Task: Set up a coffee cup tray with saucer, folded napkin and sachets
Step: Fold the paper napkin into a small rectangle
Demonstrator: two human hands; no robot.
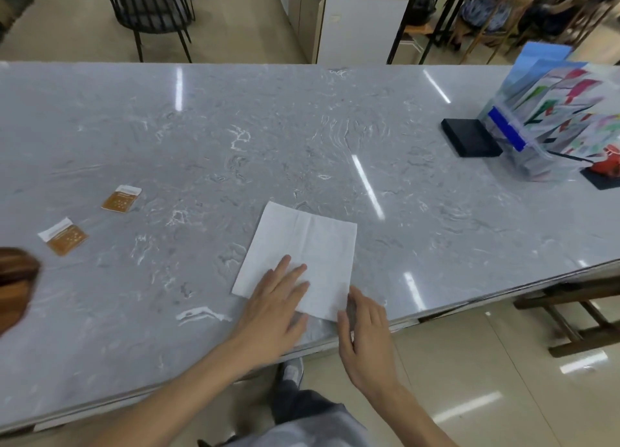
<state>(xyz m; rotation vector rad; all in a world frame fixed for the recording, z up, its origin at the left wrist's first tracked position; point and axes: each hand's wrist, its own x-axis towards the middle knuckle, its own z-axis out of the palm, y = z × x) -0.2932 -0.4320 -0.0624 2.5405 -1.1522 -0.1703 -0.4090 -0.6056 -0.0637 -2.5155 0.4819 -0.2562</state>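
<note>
— What's the surface (302,117) like?
— Glossy grey marble with white veins, ceiling lights reflected in it.

— What lies on it?
— A white napkin (302,245) flat near the front edge. Two brown sachets well to its left: one (121,199) farther back, one (64,236) nearer. A brown wooden object (15,282) at the left border, cut off.

— And to the right?
— A black box (470,138) just beside a clear leaflet holder (550,117), and a dark mat (600,179) bearing something red.
</note>
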